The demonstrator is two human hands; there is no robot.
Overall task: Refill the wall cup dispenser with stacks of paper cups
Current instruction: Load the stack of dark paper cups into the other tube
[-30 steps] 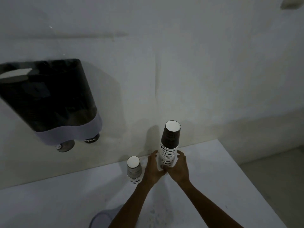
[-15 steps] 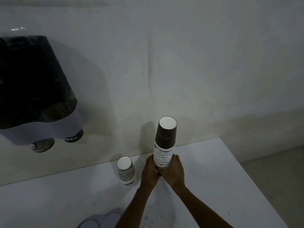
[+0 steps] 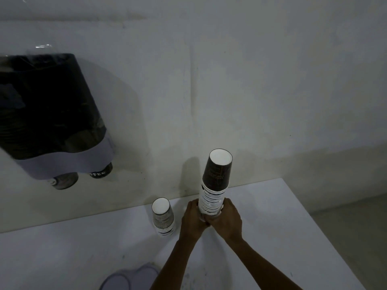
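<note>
A tall stack of dark paper cups (image 3: 214, 185) stands bottom-up near the back of the white table (image 3: 293, 237). My left hand (image 3: 193, 219) and my right hand (image 3: 227, 216) wrap around its base from either side. A short stack of cups (image 3: 163, 217) stands just left of my left hand, untouched. The dark wall cup dispenser (image 3: 50, 114) hangs at the left, with two cup bottoms (image 3: 83, 177) poking out under its grey lower band.
A grey double-lobed lid-like piece (image 3: 129, 278) lies on the table at the bottom edge, left of my forearms. The table's right edge drops to the floor (image 3: 360, 237). The pale wall (image 3: 251, 91) rises right behind the stacks.
My hands, open around the tall stack a second ago, have closed on its base. The camera has shifted, so the dispenser sits differently in the frame.
</note>
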